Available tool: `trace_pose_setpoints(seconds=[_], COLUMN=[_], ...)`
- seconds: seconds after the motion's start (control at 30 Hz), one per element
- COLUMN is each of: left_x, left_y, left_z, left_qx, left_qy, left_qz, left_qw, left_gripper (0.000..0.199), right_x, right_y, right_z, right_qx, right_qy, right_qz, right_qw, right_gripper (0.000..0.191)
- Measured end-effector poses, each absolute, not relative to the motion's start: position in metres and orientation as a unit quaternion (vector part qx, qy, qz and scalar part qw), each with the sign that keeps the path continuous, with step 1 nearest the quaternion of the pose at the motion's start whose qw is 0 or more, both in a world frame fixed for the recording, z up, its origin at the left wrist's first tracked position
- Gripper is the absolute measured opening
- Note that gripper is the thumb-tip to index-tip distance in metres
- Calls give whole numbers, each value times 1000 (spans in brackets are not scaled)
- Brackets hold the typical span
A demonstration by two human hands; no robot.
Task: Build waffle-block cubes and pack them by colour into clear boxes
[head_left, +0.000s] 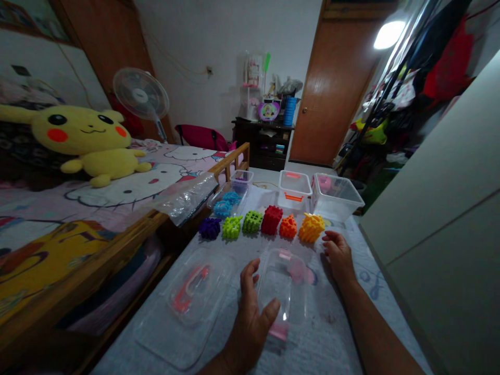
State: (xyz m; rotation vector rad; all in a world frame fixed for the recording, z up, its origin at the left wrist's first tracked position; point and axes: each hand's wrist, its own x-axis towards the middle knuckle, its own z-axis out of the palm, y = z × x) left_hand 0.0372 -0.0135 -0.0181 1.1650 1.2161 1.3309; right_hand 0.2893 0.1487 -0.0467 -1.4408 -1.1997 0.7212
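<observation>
My left hand [252, 315] is at the left side of a small clear plastic box [279, 291] with pink clips. Its thumb and fingers are spread, and whether they touch the box I cannot tell. My right hand [339, 255] is just right of a yellow stack of interlocking plastic pieces [311, 228], its fingers loosely bent and holding nothing. Left of that stack, in a row, are orange [288, 227], red [271, 220], green [252, 222], lime [232, 227] and purple [210, 228] stacks.
Blue pieces [222, 209] lie in a clear container behind the row. An orange-clipped box [295, 186] and a larger clear bin [339, 192] stand at the table's far end. A clear lid with a red handle [189, 289] lies front left. A wooden bed rail [128, 245] borders the left.
</observation>
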Motion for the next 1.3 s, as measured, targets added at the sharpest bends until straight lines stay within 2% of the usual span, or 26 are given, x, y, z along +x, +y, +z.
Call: trace_pose_setpoints(seconds=[0.17,0.27,0.4,0.47,0.6,0.8,0.97,1.3], left_x=[36,36,35,35,35,36,36,36], left_y=[-12,-11,-11,-11,-10,-10,-9,-8], left_z=[-17,-17,-17,-17,-17,-19,-18,-16], left_qx=[503,512,520,520,515,525,526,533], left_qy=[501,509,512,512,507,507,505,508], left_qz=[556,560,556,558,568,574,573,567], left_qw=[433,405,398,396,393,372,373,369], left_gripper=[72,68,65,65,65,64,63,59], right_x=[291,298,307,306,296,282,278,280], right_y=[153,161,172,180,198,213,213,217], right_z=[-41,-32,-3,14,39,46,44,36], right_qx=[-606,-595,-590,-589,-588,-576,-579,-566], right_qy=[-489,-512,-650,-718,-783,-813,-812,-816], right_qz=[331,354,269,184,65,42,44,67], right_qw=[534,508,395,322,190,74,60,97], right_gripper=[42,59,100,107,104,109,105,90])
